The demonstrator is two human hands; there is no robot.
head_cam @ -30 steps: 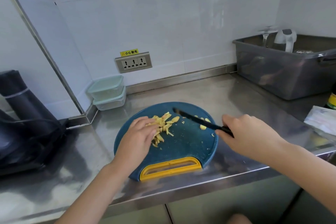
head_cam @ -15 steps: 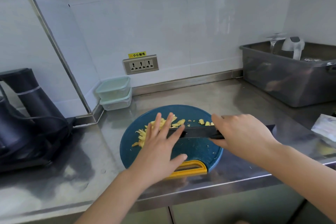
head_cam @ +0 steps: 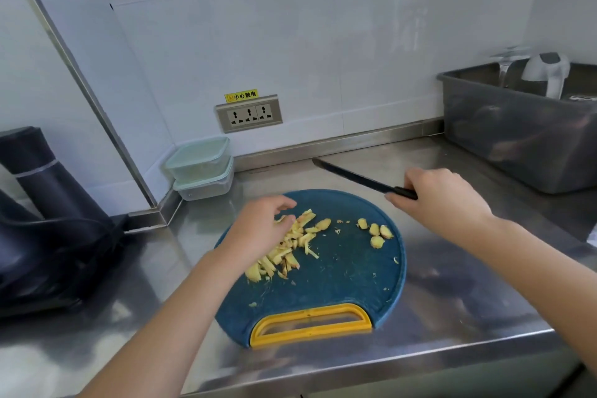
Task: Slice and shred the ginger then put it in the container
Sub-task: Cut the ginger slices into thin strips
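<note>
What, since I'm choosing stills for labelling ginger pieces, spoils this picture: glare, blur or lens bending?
Head view: the ginger shreds and cutting board read sharp. Head view: the steel counter carries soft pale reflections, no blown-out glare. Head view: the wide-angle lens makes the wall trim at the left lean. Head view: the glass in the grey bin is smeared near the right edge.

I log the cutting board (head_cam: 339, 271) as dark teal-blue, scored with pale scratch marks. The board handle (head_cam: 311, 323) at its near edge is yellow. Ginger shreds (head_cam: 290, 245) read pale yellow, a few with brownish edges. Ginger chunks (head_cam: 376, 231) to the right are the same yellow. Knife (head_cam: 355, 176): black throughout. Stacked containers (head_cam: 200, 158), far left: translucent, with pale mint-green lids. Socket plate (head_cam: 248, 113) is grey-silver; the label (head_cam: 241, 95) above it is yellow with dark characters. Tub (head_cam: 517, 139), far right: dark grey. Counter (head_cam: 452, 300) is silvery steel; wall (head_cam: 290, 42) white.
</note>
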